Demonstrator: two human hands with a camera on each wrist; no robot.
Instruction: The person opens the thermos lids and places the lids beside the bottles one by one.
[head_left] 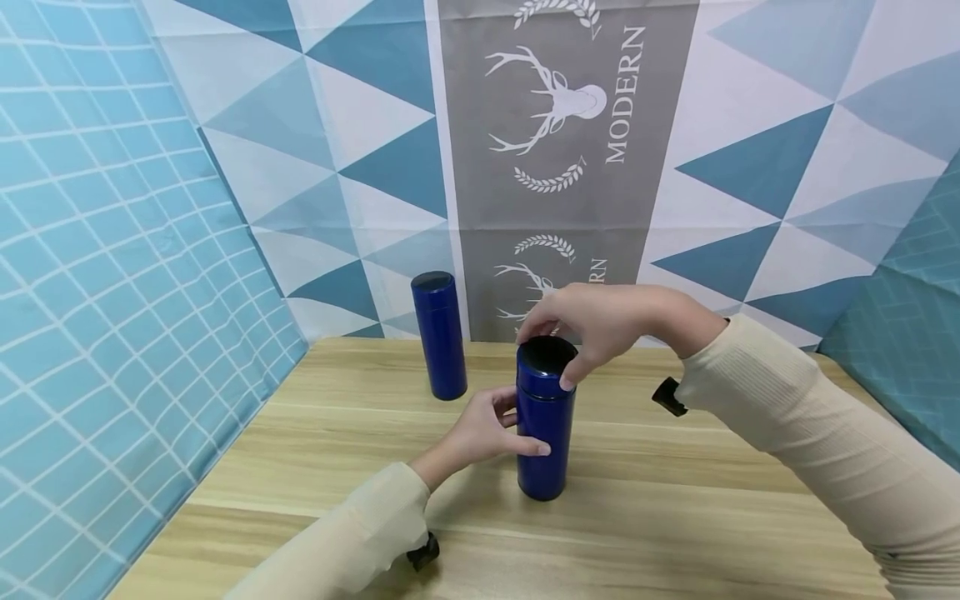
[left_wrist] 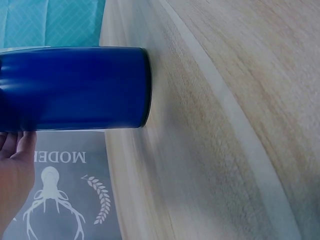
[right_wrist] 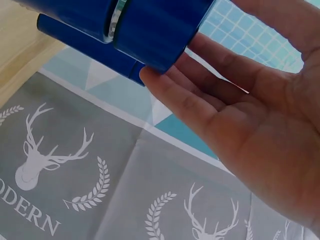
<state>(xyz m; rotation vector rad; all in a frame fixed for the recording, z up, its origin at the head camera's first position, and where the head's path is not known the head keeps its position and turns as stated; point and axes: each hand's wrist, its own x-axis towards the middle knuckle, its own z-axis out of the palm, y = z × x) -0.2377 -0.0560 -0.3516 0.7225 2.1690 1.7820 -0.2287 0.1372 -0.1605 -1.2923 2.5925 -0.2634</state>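
A dark blue thermos flask (head_left: 545,442) stands upright on the wooden table, its base right at the tabletop in the left wrist view. My left hand (head_left: 483,429) grips its body from the left, thumb across the front. From above, my right hand (head_left: 592,325) holds the blue lid (head_left: 536,383), which has a glossy black top, between thumb and fingers. In the right wrist view a narrow gap with a pale, shiny ring (right_wrist: 116,20) shows between lid and body. Part of the left fingers is hidden behind the flask.
A second blue flask (head_left: 441,337) with a black top stands farther back, to the left. Behind the table (head_left: 337,433) hangs a patterned cloth (head_left: 375,167) with deer heads and triangles. Blue tile-patterned cloth (head_left: 112,275) borders the left side, and teal cloth (head_left: 900,333) the right.
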